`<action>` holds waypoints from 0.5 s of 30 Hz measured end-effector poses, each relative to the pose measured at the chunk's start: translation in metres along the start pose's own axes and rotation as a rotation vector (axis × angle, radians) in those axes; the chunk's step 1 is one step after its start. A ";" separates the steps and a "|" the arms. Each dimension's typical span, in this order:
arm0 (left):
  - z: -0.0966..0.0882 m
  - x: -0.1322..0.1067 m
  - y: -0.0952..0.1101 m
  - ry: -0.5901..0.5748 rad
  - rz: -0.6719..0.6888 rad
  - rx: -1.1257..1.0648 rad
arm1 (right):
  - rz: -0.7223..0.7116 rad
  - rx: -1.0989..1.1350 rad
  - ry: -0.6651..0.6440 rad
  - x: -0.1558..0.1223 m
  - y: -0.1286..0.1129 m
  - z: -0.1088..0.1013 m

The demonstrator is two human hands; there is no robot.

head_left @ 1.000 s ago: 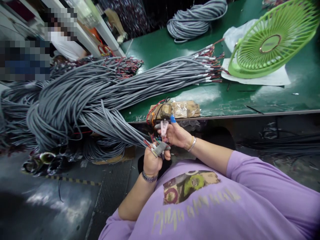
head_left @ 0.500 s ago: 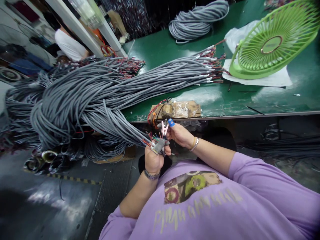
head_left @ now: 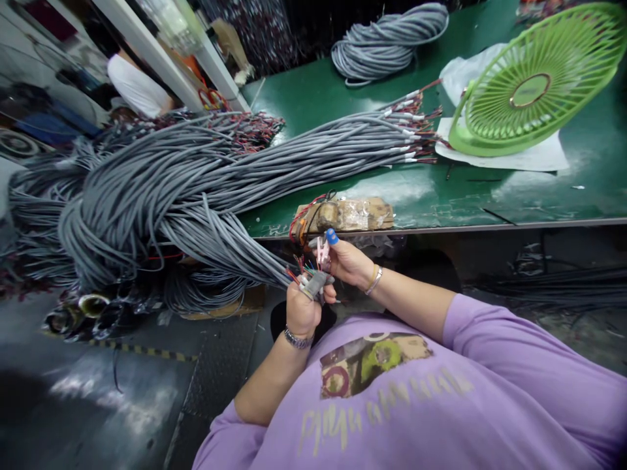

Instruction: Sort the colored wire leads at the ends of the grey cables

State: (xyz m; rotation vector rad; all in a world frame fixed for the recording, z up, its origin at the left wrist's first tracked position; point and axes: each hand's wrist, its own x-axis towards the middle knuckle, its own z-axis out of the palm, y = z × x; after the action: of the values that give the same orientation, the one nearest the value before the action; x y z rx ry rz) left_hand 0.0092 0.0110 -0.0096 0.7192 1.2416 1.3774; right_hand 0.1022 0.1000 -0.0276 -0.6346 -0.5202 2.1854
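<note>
My left hand [head_left: 302, 312] is closed around the end of a grey cable [head_left: 316, 282], holding it just below the bench edge. Thin coloured wires [head_left: 309, 266] fan out from the cable ends by my fingers. My right hand [head_left: 353, 264], a blue covering on its thumb, grips a small pink V-shaped clip [head_left: 322, 250] right above those wires. Whether the clip touches a wire I cannot tell. From my left hand a bundle of grey cables [head_left: 235, 243] runs up onto the bench.
On the green bench [head_left: 539, 196] lie a long cable bundle [head_left: 313, 153], a coiled cable [head_left: 386, 46] and a wooden block [head_left: 367, 215] with red and black leads. A green fan [head_left: 531, 91] stands at the right on paper. A person in white [head_left: 137, 85] is at the back left.
The pink clip's two arms, spread apart before, now look closer together. Both hands have shifted only slightly, the right one a little to the left.
</note>
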 end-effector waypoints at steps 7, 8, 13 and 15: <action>-0.002 -0.009 0.001 0.009 0.035 -0.032 | 0.099 0.006 -0.081 -0.005 -0.005 -0.005; -0.002 -0.011 0.002 0.011 0.050 -0.030 | 0.104 0.000 -0.094 -0.006 -0.006 -0.006; 0.000 -0.015 -0.001 0.105 0.158 -0.032 | 0.098 -0.007 -0.154 -0.014 -0.010 -0.008; 0.003 -0.013 -0.002 0.162 0.183 -0.049 | 0.049 -0.018 -0.150 -0.016 -0.010 -0.008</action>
State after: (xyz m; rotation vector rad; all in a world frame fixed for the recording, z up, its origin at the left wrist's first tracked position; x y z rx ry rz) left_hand 0.0155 -0.0011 -0.0080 0.7118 1.2878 1.6376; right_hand 0.1220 0.0946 -0.0240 -0.4995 -0.6088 2.2889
